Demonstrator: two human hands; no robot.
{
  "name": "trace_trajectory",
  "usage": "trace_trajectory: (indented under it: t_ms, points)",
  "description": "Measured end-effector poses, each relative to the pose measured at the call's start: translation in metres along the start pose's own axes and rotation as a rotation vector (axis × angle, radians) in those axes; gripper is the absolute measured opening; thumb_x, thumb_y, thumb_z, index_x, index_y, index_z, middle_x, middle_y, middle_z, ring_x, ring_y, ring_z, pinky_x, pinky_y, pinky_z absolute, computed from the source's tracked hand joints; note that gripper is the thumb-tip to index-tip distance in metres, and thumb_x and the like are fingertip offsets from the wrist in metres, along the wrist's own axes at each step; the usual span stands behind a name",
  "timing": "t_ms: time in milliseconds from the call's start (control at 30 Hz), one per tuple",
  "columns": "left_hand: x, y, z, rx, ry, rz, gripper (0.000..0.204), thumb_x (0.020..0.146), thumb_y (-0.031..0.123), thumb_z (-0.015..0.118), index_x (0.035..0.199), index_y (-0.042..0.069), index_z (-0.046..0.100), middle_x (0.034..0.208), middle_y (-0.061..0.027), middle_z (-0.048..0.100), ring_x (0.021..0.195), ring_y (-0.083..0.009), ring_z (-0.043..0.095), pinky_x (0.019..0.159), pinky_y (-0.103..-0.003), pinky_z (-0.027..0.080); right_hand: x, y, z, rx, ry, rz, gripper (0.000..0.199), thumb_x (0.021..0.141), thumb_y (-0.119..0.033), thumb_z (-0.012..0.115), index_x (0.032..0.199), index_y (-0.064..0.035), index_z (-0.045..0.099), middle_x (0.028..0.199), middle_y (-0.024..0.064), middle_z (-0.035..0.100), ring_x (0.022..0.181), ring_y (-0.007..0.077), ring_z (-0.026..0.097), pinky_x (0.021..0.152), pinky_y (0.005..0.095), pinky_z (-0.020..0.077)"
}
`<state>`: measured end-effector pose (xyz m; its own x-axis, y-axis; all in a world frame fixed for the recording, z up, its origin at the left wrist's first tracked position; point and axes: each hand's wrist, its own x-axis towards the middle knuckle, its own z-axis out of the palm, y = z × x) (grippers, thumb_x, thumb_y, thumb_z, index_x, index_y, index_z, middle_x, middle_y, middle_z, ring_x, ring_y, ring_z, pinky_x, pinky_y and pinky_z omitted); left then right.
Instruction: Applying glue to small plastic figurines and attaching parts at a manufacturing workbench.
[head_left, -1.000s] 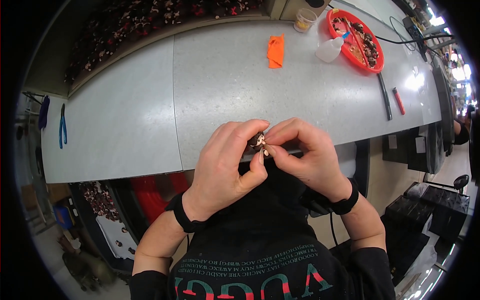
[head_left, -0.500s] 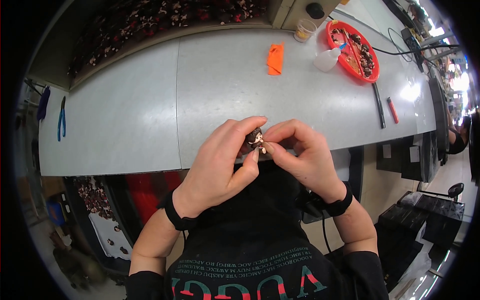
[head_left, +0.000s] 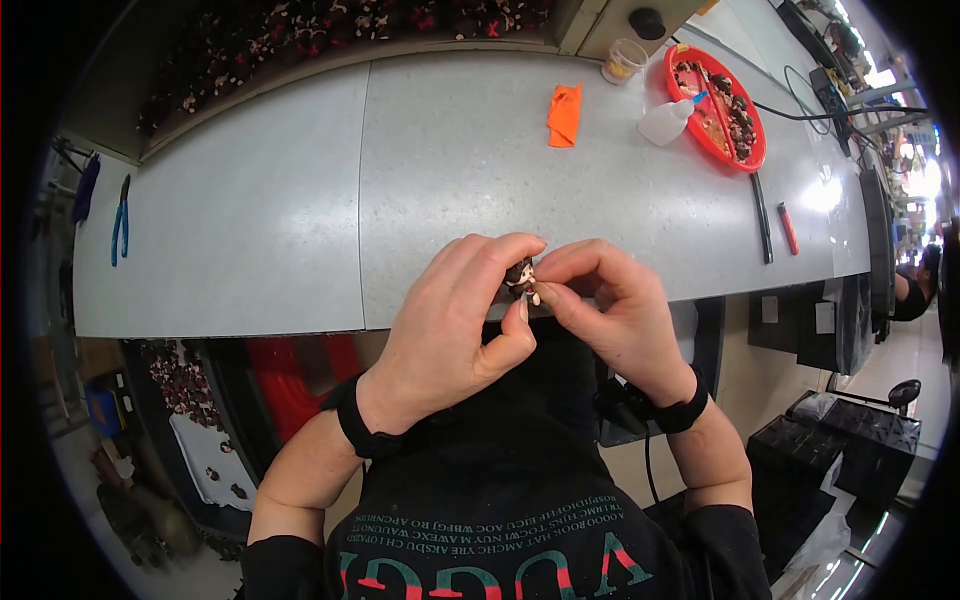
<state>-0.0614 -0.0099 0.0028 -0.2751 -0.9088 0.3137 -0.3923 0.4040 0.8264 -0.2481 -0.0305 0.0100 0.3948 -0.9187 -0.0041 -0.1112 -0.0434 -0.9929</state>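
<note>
A small figurine (head_left: 521, 276) with dark brown hair and a pale face is held over the table's front edge, close to my body. My left hand (head_left: 468, 305) is closed round its left side, with the thumb below and the index finger curled over the head. From the right, my right hand (head_left: 603, 300) pinches at the figurine's side with thumb and index finger. Fingertips hide parts of its body, and whether a tiny part sits in the right pinch cannot be made out.
Across the grey table (head_left: 250, 220) lie an orange cloth (head_left: 564, 115), a white squeeze bottle (head_left: 665, 122), a red divided tray (head_left: 756, 150) of small parts, a clear cup (head_left: 624, 62), a black rod (head_left: 762, 220), a red pen-like stick (head_left: 788, 229) and blue-handled pliers (head_left: 120, 225). Behind stands a bin of figurines (head_left: 350, 22).
Both hands and the figurine have shifted slightly right in the picture, and the view has moved a little. The grip on the figurine looks the same.
</note>
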Motion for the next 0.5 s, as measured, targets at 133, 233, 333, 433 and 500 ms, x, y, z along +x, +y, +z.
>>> trace_trajectory:
  t_ms: [133, 233, 333, 433, 500]
  points:
    - [0.000, -0.001, 0.001, -0.001, 0.023, 0.009, 0.044, 0.074, 0.002, 0.056, 0.118, 0.004, 0.054, 0.089, -0.0095, 0.054, 0.074, -0.0198, 0.054, 0.064, -0.029, 0.048, -0.001, -0.001, 0.000, -0.027, 0.009, -0.009, 0.011, 0.085, 0.000, 0.064, 0.096, 0.0009, 0.062, 0.090, 0.0050, 0.067, 0.083, 0.0106, 0.065, 0.076, 0.0248, 0.0526]
    - [0.000, -0.001, 0.001, 0.003, 0.038, 0.024, 0.043, 0.074, 0.002, 0.056, 0.117, 0.004, 0.054, 0.088, -0.0093, 0.053, 0.073, -0.0192, 0.054, 0.063, -0.029, 0.048, 0.000, -0.001, 0.001, -0.022, 0.019, -0.021, 0.011, 0.085, -0.001, 0.064, 0.096, 0.0013, 0.061, 0.090, 0.0052, 0.067, 0.083, 0.0106, 0.065, 0.076, 0.0247, 0.0526]
    - [0.000, 0.001, 0.001, -0.022, 0.033, -0.022, 0.043, 0.076, 0.002, 0.056, 0.119, 0.004, 0.054, 0.089, -0.0091, 0.054, 0.073, -0.0179, 0.054, 0.063, -0.029, 0.048, -0.001, -0.002, 0.002, -0.014, 0.033, -0.013, 0.010, 0.086, 0.000, 0.064, 0.095, 0.0013, 0.061, 0.090, 0.0053, 0.067, 0.082, 0.0109, 0.064, 0.075, 0.0243, 0.0525]
    - [0.002, 0.005, 0.000, -0.107, 0.041, -0.070, 0.042, 0.081, 0.003, 0.056, 0.123, 0.003, 0.052, 0.090, -0.0077, 0.054, 0.073, -0.0156, 0.053, 0.065, -0.027, 0.047, -0.001, -0.004, 0.004, 0.040, 0.053, 0.015, 0.011, 0.088, 0.000, 0.062, 0.098, 0.0011, 0.060, 0.093, 0.0055, 0.065, 0.085, 0.0108, 0.063, 0.076, 0.0240, 0.0519]
    - [0.002, 0.009, -0.003, -0.167, 0.038, -0.091, 0.043, 0.083, 0.003, 0.056, 0.126, 0.003, 0.051, 0.091, -0.0066, 0.054, 0.073, -0.0142, 0.052, 0.066, -0.026, 0.046, -0.003, -0.007, 0.002, 0.088, 0.050, 0.054, 0.013, 0.089, -0.001, 0.061, 0.101, 0.0009, 0.059, 0.095, 0.0053, 0.064, 0.087, 0.0109, 0.063, 0.077, 0.0240, 0.0515]
